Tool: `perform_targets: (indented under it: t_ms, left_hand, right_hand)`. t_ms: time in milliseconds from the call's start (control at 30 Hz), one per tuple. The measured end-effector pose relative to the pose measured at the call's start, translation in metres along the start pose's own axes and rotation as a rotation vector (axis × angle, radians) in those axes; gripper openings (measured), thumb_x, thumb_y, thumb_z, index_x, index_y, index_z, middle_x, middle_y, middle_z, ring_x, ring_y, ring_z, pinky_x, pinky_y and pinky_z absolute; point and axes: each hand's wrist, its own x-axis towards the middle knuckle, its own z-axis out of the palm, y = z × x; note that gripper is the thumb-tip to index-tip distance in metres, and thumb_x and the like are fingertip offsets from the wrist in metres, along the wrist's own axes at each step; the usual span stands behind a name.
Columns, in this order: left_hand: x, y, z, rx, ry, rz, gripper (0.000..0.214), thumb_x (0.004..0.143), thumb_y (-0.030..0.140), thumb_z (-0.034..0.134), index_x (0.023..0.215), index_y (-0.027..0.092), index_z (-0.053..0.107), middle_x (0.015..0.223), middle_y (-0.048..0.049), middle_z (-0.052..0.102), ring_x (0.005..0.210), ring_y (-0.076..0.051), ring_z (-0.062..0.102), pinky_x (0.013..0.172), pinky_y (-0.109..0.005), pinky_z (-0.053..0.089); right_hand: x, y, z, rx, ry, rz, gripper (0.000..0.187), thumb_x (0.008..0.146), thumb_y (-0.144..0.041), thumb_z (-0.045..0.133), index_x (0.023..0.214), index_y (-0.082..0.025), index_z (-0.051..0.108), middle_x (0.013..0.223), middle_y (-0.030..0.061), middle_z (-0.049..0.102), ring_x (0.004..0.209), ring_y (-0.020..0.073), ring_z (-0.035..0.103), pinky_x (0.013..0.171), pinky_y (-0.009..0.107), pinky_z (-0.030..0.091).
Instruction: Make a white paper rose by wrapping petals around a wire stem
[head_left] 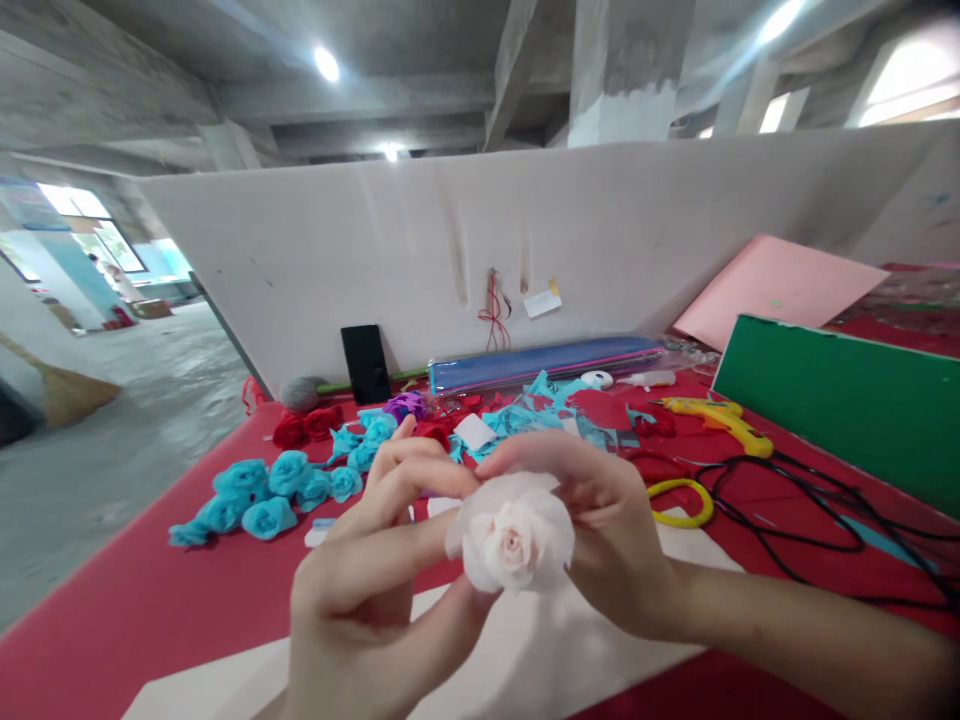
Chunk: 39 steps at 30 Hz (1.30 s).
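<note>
A white paper rose [514, 535] with a pale pink centre faces me, held up between both hands. My left hand [382, 570] grips it from the left, thumb below and fingers along its side. From the right, my right hand [607, 530] closes on the outer petals, its fingers curled behind the flower. The stem or base of the rose is hidden. Underneath lies a cream paper sheet [547, 650] on the red tabletop [187, 600].
Blue paper roses [270, 517] lie at left, near red ones [304, 427]. Blue scraps [525, 415] cover the middle. A yellow glue gun [720, 418], yellow-handled scissors [697, 515], black cable [787, 540] and green board [840, 400] are right. A phone [365, 365] leans on the white partition [337, 250].
</note>
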Motion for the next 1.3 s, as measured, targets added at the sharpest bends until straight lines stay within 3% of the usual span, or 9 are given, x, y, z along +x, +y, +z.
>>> perform_targets:
  t_ms: [167,400,533,667,800,1033,1167,1300]
  left_hand:
    - [-0.003,-0.001,0.000,0.013,0.004,0.000,0.016,0.076,0.014,0.059,0.079,0.028,0.065,0.080,0.0017,0.055,0.078,-0.016,0.047,0.086,-0.033,0.037]
    - [-0.004,0.000,0.000,0.040,0.020,-0.035,0.023,0.077,0.013,0.057,0.086,0.032,0.067,0.086,0.0010,0.057,0.083,-0.018,0.048,0.095,-0.040,0.031]
    - [-0.006,-0.003,0.000,-0.022,0.040,-0.134,0.022,0.079,0.017,0.057,0.089,0.033,0.067,0.089,0.0012,0.059,0.085,-0.017,0.049,0.083,-0.034,0.038]
    - [-0.005,-0.003,0.004,-0.132,0.089,-0.256,0.014,0.077,0.022,0.061,0.081,0.034,0.067,0.083,0.0027,0.057,0.080,-0.016,0.050,0.077,-0.031,0.039]
    - [-0.005,0.001,0.006,-0.182,0.137,-0.327,0.010,0.075,0.024,0.063,0.078,0.032,0.068,0.080,0.0013,0.056,0.077,-0.016,0.051,0.075,-0.030,0.041]
    - [-0.008,-0.008,0.000,-0.200,0.108,-0.441,0.017,0.079,0.031,0.058,0.090,0.038,0.068,0.081,0.0028,0.058,0.072,-0.015,0.052,0.058,-0.027,0.041]
    - [-0.007,-0.013,-0.003,-0.309,0.099,-0.400,0.022,0.082,0.028,0.055,0.096,0.040,0.066,0.087,0.0055,0.065,0.079,-0.017,0.055,0.069,-0.028,0.045]
    - [-0.003,-0.010,-0.003,-0.287,0.073,-0.402,0.023,0.082,0.028,0.055,0.081,0.046,0.068,0.087,0.0106,0.067,0.088,-0.016,0.056,0.081,-0.029,0.046]
  right_hand:
    - [0.000,0.000,0.001,0.022,0.011,0.002,0.042,0.068,0.008,0.058,0.091,-0.027,0.063,0.080,-0.0078,0.064,0.073,0.0012,0.062,0.066,0.004,0.049]
    - [0.001,0.000,0.005,0.040,0.087,0.054,0.029,0.062,0.005,0.067,0.074,-0.021,0.063,0.068,-0.0078,0.065,0.066,0.0029,0.062,0.062,0.005,0.049]
    - [0.000,-0.001,0.005,-0.086,0.134,0.084,0.020,0.065,-0.003,0.069,0.071,-0.020,0.062,0.067,-0.0069,0.064,0.064,0.0033,0.059,0.058,0.007,0.047]
    - [0.000,-0.003,0.005,-0.193,0.163,0.083,0.014,0.066,-0.009,0.070,0.071,-0.020,0.062,0.066,-0.0066,0.062,0.063,0.0037,0.056,0.058,0.008,0.046]
    - [0.001,-0.005,0.006,-0.180,0.157,0.045,0.010,0.067,-0.014,0.071,0.072,-0.017,0.062,0.079,-0.0030,0.063,0.073,0.0064,0.058,0.064,0.012,0.047]
    - [0.005,-0.006,0.002,-0.146,0.113,0.158,0.010,0.071,-0.019,0.068,0.067,-0.016,0.059,0.060,-0.0041,0.056,0.058,0.0064,0.053,0.055,0.015,0.044]
    - [0.006,-0.008,0.002,-0.195,0.135,0.190,0.016,0.071,-0.018,0.067,0.059,-0.015,0.057,0.054,-0.0050,0.050,0.053,0.0043,0.046,0.048,0.013,0.039]
    - [0.009,-0.008,0.002,-0.109,0.120,0.220,0.018,0.073,-0.019,0.065,0.057,-0.015,0.057,0.053,-0.0054,0.050,0.051,0.0036,0.045,0.046,0.013,0.039]
